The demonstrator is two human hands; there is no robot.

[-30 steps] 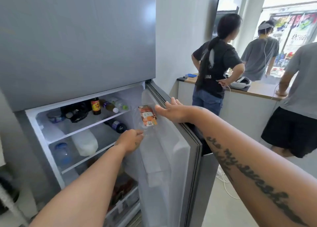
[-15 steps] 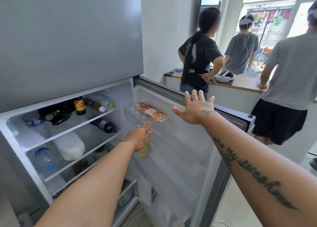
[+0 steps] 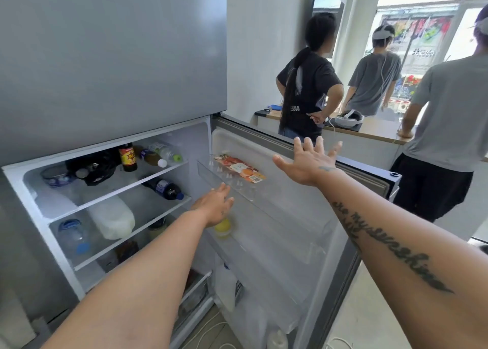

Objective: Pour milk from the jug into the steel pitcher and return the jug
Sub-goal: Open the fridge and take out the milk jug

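Fridge door (image 3: 290,216) open; L hand (image 3: 215,203) reaches in, fingers loose, holding nothing; R hand (image 3: 310,161) spread flat, empty, near door's top edge; milk jug (image 3: 112,220) on mid shelf, looks full: prob. heavy, thin-walled, slick w/ cold; take by handle, support underneath; steel pitcher not in view.

Your left hand (image 3: 215,206) hides most of the yellow-topped container (image 3: 224,229). Low in the door (image 3: 264,148), a white container (image 3: 227,289) is blurred behind shelving (image 3: 277,269).
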